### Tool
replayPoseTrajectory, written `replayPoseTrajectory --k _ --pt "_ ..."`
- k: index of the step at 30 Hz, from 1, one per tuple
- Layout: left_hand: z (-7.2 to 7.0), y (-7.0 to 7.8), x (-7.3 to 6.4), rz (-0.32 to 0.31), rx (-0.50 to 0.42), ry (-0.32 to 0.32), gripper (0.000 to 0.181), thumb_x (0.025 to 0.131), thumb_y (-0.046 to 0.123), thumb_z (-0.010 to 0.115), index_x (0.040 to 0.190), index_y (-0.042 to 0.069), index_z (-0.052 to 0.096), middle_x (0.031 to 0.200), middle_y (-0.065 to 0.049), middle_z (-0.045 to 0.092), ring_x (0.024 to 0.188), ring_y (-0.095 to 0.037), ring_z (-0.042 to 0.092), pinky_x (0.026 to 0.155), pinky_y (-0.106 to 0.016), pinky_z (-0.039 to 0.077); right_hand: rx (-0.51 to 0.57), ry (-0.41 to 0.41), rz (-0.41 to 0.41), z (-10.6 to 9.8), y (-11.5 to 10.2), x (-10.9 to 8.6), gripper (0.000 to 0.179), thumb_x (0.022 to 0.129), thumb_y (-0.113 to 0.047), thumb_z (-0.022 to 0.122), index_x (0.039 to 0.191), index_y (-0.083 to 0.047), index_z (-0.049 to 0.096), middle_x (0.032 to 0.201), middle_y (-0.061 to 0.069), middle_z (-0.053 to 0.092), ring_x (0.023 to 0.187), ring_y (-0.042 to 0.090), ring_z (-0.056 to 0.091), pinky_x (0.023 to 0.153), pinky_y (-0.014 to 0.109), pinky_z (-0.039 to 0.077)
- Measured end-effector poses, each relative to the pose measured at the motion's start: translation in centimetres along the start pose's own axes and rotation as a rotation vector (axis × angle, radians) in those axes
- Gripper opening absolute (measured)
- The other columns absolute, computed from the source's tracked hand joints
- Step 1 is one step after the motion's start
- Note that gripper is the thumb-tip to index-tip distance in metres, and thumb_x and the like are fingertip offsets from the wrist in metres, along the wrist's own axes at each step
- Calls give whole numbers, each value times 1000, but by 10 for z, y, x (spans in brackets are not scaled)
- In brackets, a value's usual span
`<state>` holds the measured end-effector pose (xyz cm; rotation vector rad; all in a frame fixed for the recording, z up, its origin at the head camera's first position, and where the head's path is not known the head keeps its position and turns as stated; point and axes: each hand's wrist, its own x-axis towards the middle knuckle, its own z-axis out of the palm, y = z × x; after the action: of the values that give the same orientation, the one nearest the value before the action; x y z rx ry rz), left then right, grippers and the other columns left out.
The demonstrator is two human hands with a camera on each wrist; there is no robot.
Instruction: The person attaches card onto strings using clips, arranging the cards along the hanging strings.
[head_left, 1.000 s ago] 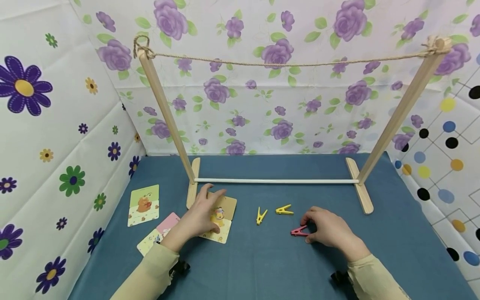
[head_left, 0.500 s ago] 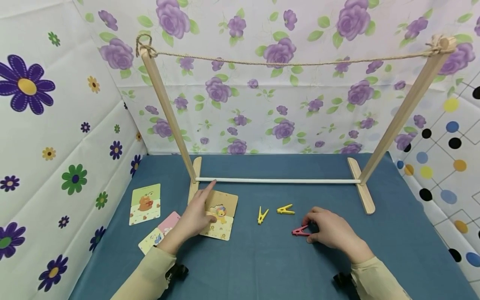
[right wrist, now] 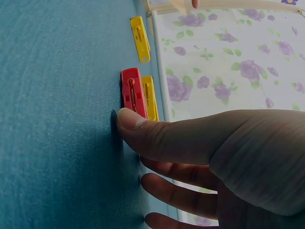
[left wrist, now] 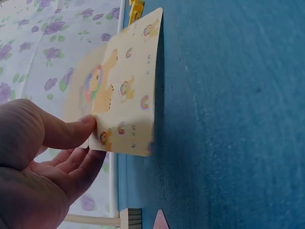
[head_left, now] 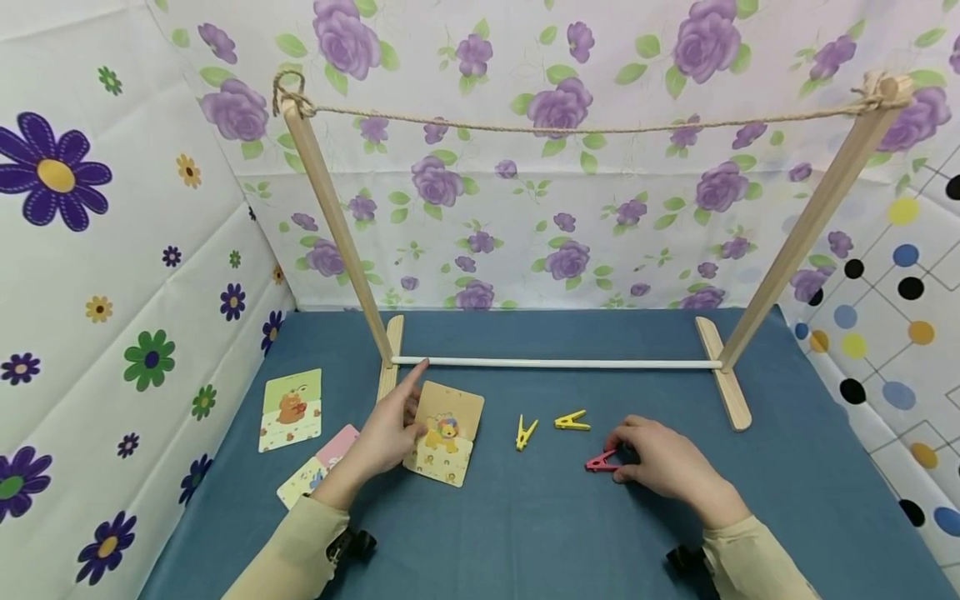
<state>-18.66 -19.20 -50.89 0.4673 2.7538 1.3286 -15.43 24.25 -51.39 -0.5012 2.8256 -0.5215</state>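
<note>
Thumb and fingers of my left hand (head_left: 381, 440) pinch the left edge of a cream-and-tan card (head_left: 459, 454) printed with a lion. In the left wrist view the card (left wrist: 125, 112) is tilted up close over the blue cloth, thumb on the printed face and fingers behind. The index finger points out towards the white rod (head_left: 555, 363). My right hand (head_left: 663, 462) holds a red clothespin (head_left: 597, 463) by its handle end, low at the cloth; in the right wrist view the thumb lies at the near end of the clothespin (right wrist: 131, 88).
Two yellow clothespins, one upright-lying (head_left: 525, 433) and one sideways (head_left: 572, 420), lie between the hands. A green bear card (head_left: 291, 408) and a pink-and-cream card (head_left: 336, 447) lie at left. Behind stands a wooden frame (head_left: 337, 225) with a twine line (head_left: 555, 129) across its top.
My left hand has gone from spread fingers over the lion card to pinching its left edge, and the card has shifted slightly right. The right hand stays on the red clothespin.
</note>
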Motion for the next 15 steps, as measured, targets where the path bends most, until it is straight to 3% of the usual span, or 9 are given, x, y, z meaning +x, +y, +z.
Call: replayPoseTrajectory --k 6,15 --pt "1 -1 0 -29 -57 3 106 90 -22 72 172 25 25 122 -14 55 89 -19 63 70 -32 54 36 19 -34 -2 3 -2 28 85 -26 94 107 -25 77 109 -8 69 99 17 66 88 49 56" --pt "0 1 1 -31 -177 27 102 91 -14 78 171 22 27 114 -12 61 91 -20 68 79 -31 59 76 60 -31 -2 7 -1 28 90 -23 89 116 -19 79 109 -6 73 101 18 69 91 50 57"
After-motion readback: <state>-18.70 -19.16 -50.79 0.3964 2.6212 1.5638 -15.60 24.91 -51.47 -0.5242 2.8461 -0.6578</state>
